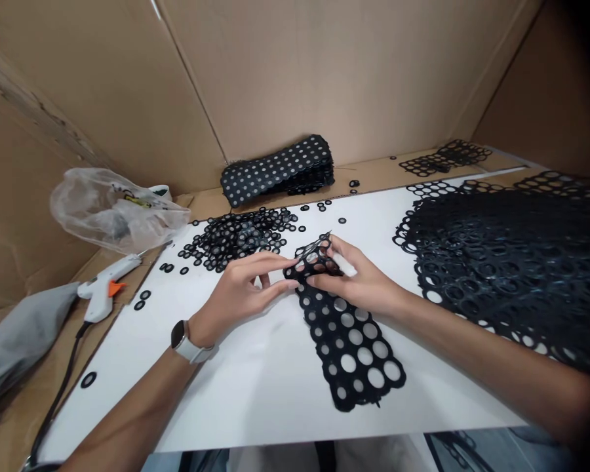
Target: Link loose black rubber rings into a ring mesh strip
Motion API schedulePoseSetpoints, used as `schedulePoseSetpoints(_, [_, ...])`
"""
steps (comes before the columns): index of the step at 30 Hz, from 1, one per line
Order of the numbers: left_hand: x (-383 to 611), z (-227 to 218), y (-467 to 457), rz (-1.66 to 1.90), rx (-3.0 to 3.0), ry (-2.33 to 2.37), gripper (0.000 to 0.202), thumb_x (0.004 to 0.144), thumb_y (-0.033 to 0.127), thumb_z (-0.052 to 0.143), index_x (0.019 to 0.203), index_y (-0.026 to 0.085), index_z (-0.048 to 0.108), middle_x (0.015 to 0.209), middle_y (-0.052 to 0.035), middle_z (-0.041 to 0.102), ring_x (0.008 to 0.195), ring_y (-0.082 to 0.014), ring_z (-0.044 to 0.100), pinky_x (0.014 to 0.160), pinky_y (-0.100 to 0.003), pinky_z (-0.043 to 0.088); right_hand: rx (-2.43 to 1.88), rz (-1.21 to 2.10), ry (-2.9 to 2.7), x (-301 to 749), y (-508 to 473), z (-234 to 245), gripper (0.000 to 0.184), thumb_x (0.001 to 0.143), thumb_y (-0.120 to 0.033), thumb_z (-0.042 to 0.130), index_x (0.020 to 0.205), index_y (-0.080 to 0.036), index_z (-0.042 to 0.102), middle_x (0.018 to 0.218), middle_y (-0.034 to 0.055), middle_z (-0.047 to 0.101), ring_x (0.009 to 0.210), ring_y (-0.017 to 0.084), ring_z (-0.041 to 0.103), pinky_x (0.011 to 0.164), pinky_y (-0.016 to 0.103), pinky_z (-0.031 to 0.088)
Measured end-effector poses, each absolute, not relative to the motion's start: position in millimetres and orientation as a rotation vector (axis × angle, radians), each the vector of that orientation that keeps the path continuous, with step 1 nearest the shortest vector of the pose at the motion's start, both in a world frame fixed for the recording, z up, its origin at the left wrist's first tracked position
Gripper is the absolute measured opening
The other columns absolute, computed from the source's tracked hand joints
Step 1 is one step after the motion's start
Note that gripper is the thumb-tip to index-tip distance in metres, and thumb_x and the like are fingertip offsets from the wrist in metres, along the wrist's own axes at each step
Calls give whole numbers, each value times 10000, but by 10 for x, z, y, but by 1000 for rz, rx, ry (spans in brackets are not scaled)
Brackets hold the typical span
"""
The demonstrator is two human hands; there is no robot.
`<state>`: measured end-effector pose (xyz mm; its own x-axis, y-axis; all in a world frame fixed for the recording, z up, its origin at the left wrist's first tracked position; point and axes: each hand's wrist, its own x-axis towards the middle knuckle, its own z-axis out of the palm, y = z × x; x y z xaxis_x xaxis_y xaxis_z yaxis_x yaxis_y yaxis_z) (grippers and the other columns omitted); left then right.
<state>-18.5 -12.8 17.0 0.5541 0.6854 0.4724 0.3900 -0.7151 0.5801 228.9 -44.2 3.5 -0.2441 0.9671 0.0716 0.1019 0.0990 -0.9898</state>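
A long black strip of joined rings [347, 347] lies on the white board, its far end lifted and folded between my hands. My left hand [246, 282], with a watch [187, 341] on its wrist, pinches the strip's left edge between thumb and fingertips. On the other side, my right hand [358, 272] grips the folded end. A small white tube-like object [344, 264] sticks out from the same hand; its far tip is hidden. Beyond my left hand, a pile of loose black rings [236, 236] covers part of the board.
A large stack of black ring mesh [501, 255] fills the right side. At the back lies a bundle of finished-looking strips [280, 170]. On the left are a clear plastic bag [122, 210], a corded glue gun [103, 288] and a grey pouch [24, 334]. Cardboard walls surround the board.
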Motion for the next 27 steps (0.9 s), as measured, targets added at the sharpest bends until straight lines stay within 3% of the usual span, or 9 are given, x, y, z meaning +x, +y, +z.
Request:
schedulePoseSetpoints(2, [-166, 170, -146, 932, 2250, 877, 234, 1003, 332, 795, 1208, 247, 866, 1179, -103, 830, 874, -179, 751, 598, -242, 550, -1089, 1148, -1584, 2288, -451, 44, 311, 897, -302, 738, 969, -247, 440, 970, 1, 567, 939, 217, 557, 881, 349, 478])
schedulePoseSetpoints(6, [-130, 180, -187, 823, 1879, 883, 238, 1032, 397, 743, 1122, 233, 890, 1139, -100, 826, 584, -107, 647, 525, -251, 549, -991, 1003, -1736, 2277, -469, 71, 217, 942, -246, 689, 980, -248, 475, 963, 24, 582, 915, 229, 567, 871, 364, 481])
schedulePoseSetpoints(9, [-106, 192, -186, 808, 1761, 935, 308, 1035, 454, 726, 1016, 196, 893, 760, -58, 770, 517, -115, 596, 498, -241, 496, -947, 975, -1781, 2282, -475, 88, 191, 958, -225, 676, 996, -249, 490, 971, 37, 600, 896, 233, 580, 846, 369, 487])
schedulePoseSetpoints(11, [-126, 199, -130, 935, 1707, 1020, 341, 1036, 480, 714, 1001, 185, 881, 653, -36, 706, 485, -112, 558, 458, -231, 432, -951, 952, -1765, 2299, -471, 90, 196, 965, -225, 681, 985, -251, 488, 971, 37, 618, 910, 236, 603, 871, 376, 498])
schedulePoseSetpoints(14, [-279, 197, 59, 1289, 1608, 1193, 324, 1026, 485, 713, 1093, 200, 853, 905, -64, 781, 452, -68, 494, 395, -220, 332, -967, 1027, -1676, 2328, -453, 69, 240, 976, -238, 686, 957, -257, 448, 989, 32, 673, 969, 242, 657, 935, 390, 512])
schedulePoseSetpoints(19, [-579, 139, 307, 1301, 1913, 1469, 372, 986, 418, 775, 1318, 253, 793, 1306, -95, 743, 654, -97, 651, 579, -243, 512, -1133, 1189, -1491, 2318, -404, 1, 344, 904, -338, 801, 969, -253, 474, 1020, 18, 661, 1003, 244, 664, 926, 387, 531])
schedulePoseSetpoints(21, [-546, 125, 256, 1273, 2069, 1456, 333, 991, 399, 779, 1292, 258, 791, 1325, -90, 714, 724, -109, 660, 647, -257, 540, -1187, 1253, -1418, 2305, -388, -9, 392, 868, -379, 843, 991, -251, 493, 1027, 13, 648, 973, 237, 656, 878, 377, 539])
schedulePoseSetpoints(24, [-361, 127, 78, 1159, 2315, 1223, 194, 1017, 371, 764, 1161, 254, 820, 1205, -77, 726, 754, -120, 641, 662, -264, 540, -1231, 1340, -1363, 2299, -376, 6, 430, 849, -406, 863, 1006, -253, 493, 1005, 3, 643, 918, 221, 641, 816, 357, 543])
schedulePoseSetpoints(27, [-196, 120, -62, 1012, 2430, 1007, 191, 1007, 357, 791, 1175, 277, 827, 1149, -64, 747, 793, -136, 654, 674, -273, 548, -1215, 1371, -1345, 2302, -380, 25, 431, 824, -397, 883, 981, -243, 513, 965, -10, 615, 902, 201, 624, 829, 339, 544])
